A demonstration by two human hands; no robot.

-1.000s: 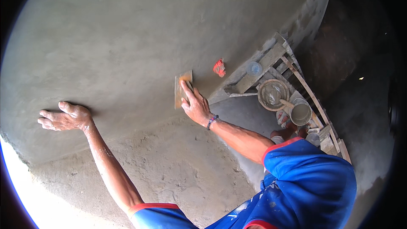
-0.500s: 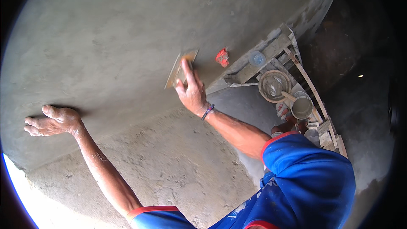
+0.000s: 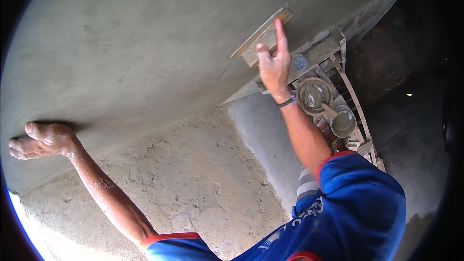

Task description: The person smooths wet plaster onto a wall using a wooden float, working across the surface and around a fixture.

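Observation:
A smooth grey plastered wall (image 3: 145,43) fills the upper left. Against it, at upper centre, my right hand (image 3: 276,70) grips a flat, rectangular plastering float (image 3: 263,42). The index finger is stretched along the float's back, the thumb bent near its side; the other fingers and the handle are hidden. Far to the left, my left hand (image 3: 46,141) leans on the wall with its thumb up and its fingers apart, nothing in it. Below both arms spreads a rougher, pitted plaster surface (image 3: 193,169).
On a wooden scaffold platform (image 3: 355,92) at right stand a round basin (image 3: 300,97) with wet mix, a bucket (image 3: 343,124) with a handled tool resting across its rim, and a small round container (image 3: 299,62). My feet show beside them. A dark space lies beyond.
My right hand has swept the float up and to the right along the wall. The left hand sits slightly further left. A red crumpled thing on the wall no longer shows.

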